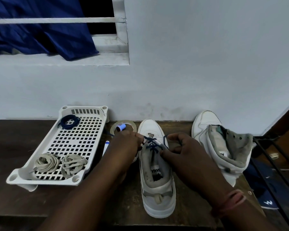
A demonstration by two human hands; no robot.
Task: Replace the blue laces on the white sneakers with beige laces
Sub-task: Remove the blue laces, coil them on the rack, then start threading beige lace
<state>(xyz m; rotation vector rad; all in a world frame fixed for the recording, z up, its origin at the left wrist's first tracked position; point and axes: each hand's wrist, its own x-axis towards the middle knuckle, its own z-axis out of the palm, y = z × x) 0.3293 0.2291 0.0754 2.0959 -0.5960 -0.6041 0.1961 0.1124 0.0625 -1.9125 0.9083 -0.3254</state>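
1. Left hand [127,144] pinches the blue lace [153,144] at the near sneaker's [157,172] 9 o'clock side.
2. Right hand [183,152] pinches the same lace at the sneaker's 2 o'clock, fingers curled.
3. At the far left, a white tray [32,169] holds a coiled blue lace [69,121] at 12 o'clock and two beige lace bundles [47,163] at 6 o'clock.
4. A tape roll [132,125] lies at 11 o'clock from the near sneaker.
5. An unlaced second sneaker [205,124] stands at 3 o'clock of it.
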